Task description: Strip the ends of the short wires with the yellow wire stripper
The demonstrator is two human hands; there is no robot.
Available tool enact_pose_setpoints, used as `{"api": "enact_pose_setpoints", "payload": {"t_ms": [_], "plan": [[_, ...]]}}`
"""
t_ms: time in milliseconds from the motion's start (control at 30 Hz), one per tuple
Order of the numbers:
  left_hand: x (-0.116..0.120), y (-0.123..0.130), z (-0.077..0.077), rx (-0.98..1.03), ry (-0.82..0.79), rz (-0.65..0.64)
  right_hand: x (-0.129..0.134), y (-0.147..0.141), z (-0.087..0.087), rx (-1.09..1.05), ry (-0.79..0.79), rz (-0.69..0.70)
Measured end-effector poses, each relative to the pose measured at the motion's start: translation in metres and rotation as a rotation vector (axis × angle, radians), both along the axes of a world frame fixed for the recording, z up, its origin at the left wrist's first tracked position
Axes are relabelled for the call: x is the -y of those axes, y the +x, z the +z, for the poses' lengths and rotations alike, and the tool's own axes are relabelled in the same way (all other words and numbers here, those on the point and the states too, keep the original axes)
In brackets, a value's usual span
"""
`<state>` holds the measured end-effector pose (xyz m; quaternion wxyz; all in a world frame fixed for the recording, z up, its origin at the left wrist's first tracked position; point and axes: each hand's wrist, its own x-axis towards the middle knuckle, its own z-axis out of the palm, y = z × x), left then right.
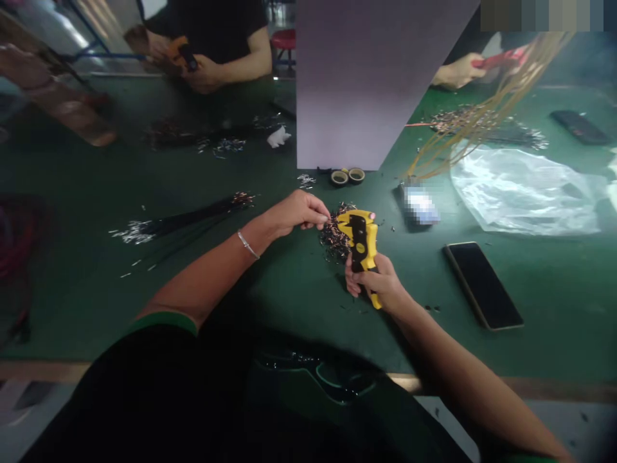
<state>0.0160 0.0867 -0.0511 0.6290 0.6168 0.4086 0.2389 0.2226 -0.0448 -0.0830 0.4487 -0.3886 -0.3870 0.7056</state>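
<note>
**Right hand [378, 283] held a yellow-and-black plier-like tool [371, 247] at a scrap heap [332, 244]**

The right hand's fingers were wrapped around the tool's handles, its nose pointing away from the body. At that nose, the left hand [299, 215] had thumb and forefinger pressed together — whether anything lay between them was too small to tell. A loose pile of short, dark wire pieces with coppery ends, the scrap heap lay beside and partly behind the tool's nose on the matte green tabletop [270, 283].

Left of the left hand stretched a bundle of thin black wires [193, 218] with bright ends. Beyond the scrap heap, two small dark-centred tape rolls [348, 177] sat side by side near the foot of an upright pale panel [357, 83].

To the right lay a black rectangular phone [483, 285] and, farther off, a crumpled clear plastic bag [525, 190]. Across the table — left of the panel — another person's hands [207, 72] held an orange-and-black tool [180, 54].
</note>
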Motion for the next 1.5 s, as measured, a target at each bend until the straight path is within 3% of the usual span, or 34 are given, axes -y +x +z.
{"api": "enact_pose_setpoints", "payload": {"t_ms": [433,600,867,1100,1500], "plan": [[0.027,0.014,0.028,0.044,0.097,0.128,-0.007,0.009,0.008,-0.006,0.141,0.0],[0.032,0.015,0.03,0.051,0.137,0.183,-0.006,0.01,0.008,0.009,0.137,-0.014],[0.03,0.015,0.028,0.086,0.164,0.286,-0.005,0.011,0.012,-0.021,0.129,0.077],[0.03,0.017,0.025,0.152,0.129,0.266,-0.003,0.012,0.014,-0.132,0.061,0.209],[0.026,0.013,0.026,0.2,0.119,0.13,-0.002,0.014,0.012,-0.161,0.077,0.271]]}}
